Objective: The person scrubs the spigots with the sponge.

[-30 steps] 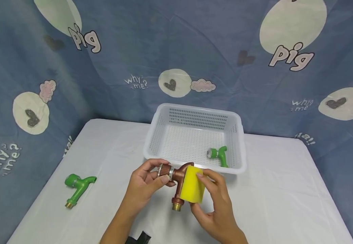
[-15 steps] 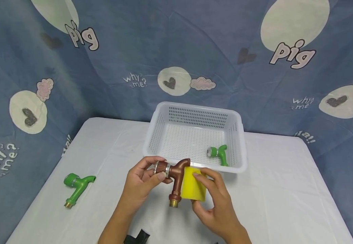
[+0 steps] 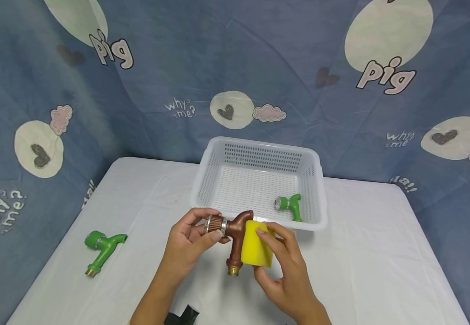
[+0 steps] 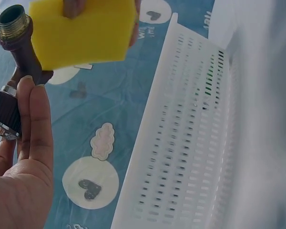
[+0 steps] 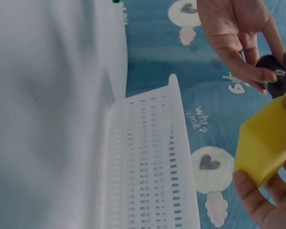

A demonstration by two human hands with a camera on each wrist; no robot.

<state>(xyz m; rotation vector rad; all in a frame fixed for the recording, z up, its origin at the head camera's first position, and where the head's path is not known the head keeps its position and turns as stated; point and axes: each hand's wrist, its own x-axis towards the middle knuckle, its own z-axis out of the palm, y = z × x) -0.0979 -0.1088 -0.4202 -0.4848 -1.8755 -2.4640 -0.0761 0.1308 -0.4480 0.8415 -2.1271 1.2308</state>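
A brown tap (image 3: 239, 234) and a yellow sponge (image 3: 257, 246) are held before the near edge of the basket (image 3: 319, 180).
The left hand (image 3: 190, 237) pinches the tap's ribbed knob between thumb and fingers; the right hand (image 3: 289, 273) pinches the sponge likewise, alongside the tap's body; a green tap (image 3: 295, 208) lies in the basket's near right corner; a second green tap (image 3: 105, 248) lies near the tabletop's (image 3: 381, 253) left edge.

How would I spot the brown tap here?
Find the white basket at the back of the table. Near its front edge, the left hand holds the brown tap by its ribbed knob, beside a yellow sponge in the right hand. Its brown colour sets it apart from one green tap inside the basket and a second green tap lying at left.
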